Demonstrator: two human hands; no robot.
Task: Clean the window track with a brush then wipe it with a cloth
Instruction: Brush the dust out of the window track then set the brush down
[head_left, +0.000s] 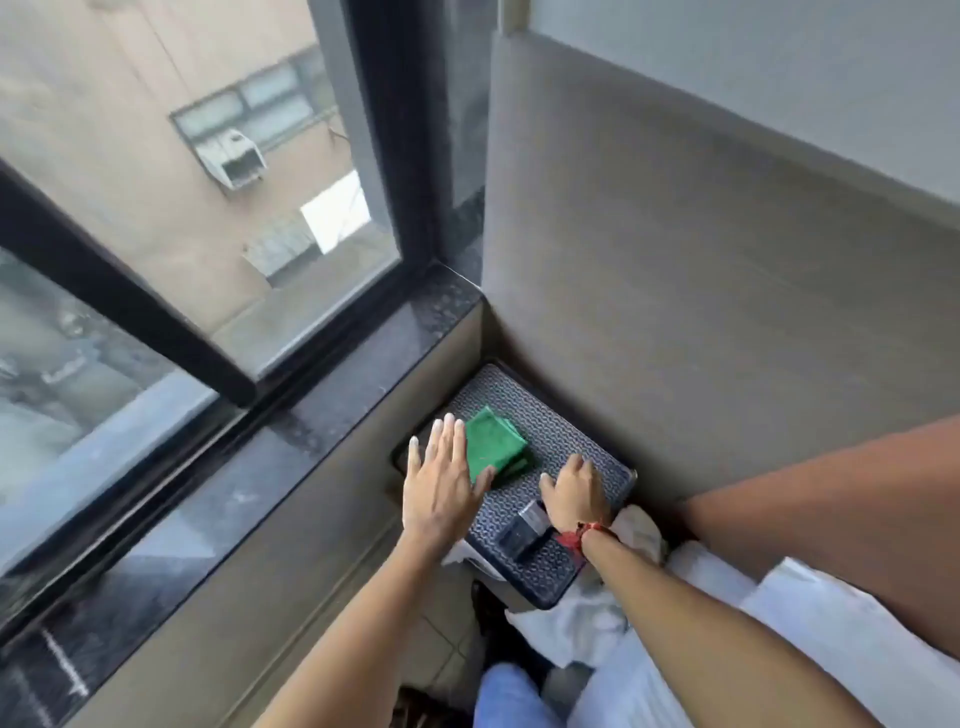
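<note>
Nearest the camera, two bare forearms reach forward over a patterned dark blue stool (550, 431) tucked into the corner below the window. On that stool top, the right hand (574, 491) lies palm down with its fingers curled against the woven surface; a red thread band (579, 535) circles its wrist. Whether those fingers grasp anything cannot be told, since the palm hides what lies under it. Just beside the wrist, toward the camera, sits a small dark boxy object (522, 527), too blurred to name. White fabric (639, 530) bunches at the stool's near edge, under and right of that arm.

To the left of the right hand, the left hand (441, 480) is spread flat and open, fingers straight, holding nothing. Its thumb side touches or overlaps the near corner of a folded green cloth (493, 441), which rests on the stool just beyond both hands.

Farther on, past the cloth and up the grey wall, a dark stone sill (332, 400) runs along the black window track (171, 467), with the glass pane (208, 171) above it.
</note>
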